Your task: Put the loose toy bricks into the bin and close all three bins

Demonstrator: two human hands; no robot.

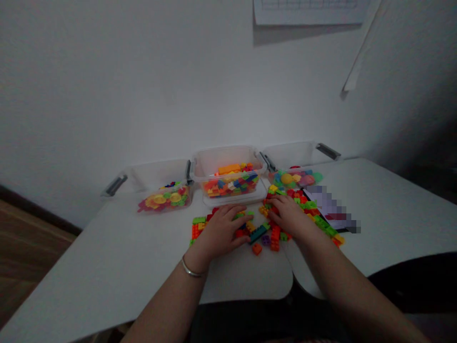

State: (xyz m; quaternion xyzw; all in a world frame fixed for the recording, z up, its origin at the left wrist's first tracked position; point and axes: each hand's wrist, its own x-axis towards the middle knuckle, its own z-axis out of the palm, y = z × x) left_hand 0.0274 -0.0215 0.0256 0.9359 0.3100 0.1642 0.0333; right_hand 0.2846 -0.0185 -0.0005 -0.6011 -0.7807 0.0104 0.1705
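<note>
Across scattered toy bricks (274,238), left hand (221,231) palm-down, right hand (291,214) palm-down

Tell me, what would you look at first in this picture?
The bright bricks piled on the white table stand out first, with the left hand and right hand resting on them. Behind them, the middle clear box is full of more colourful bricks.

Premises: an indoor room of home or playroom type; exact use cannot be determined. Evidence: plain white wall (143,85), paper chart (309,9) posted at 1 o'clock, wood flooring (24,252) at 8 o'clock, white round-cornered desks (107,257), clear plastic bins (228,162) of toy bricks (230,186) at 12 o'clock.
</note>
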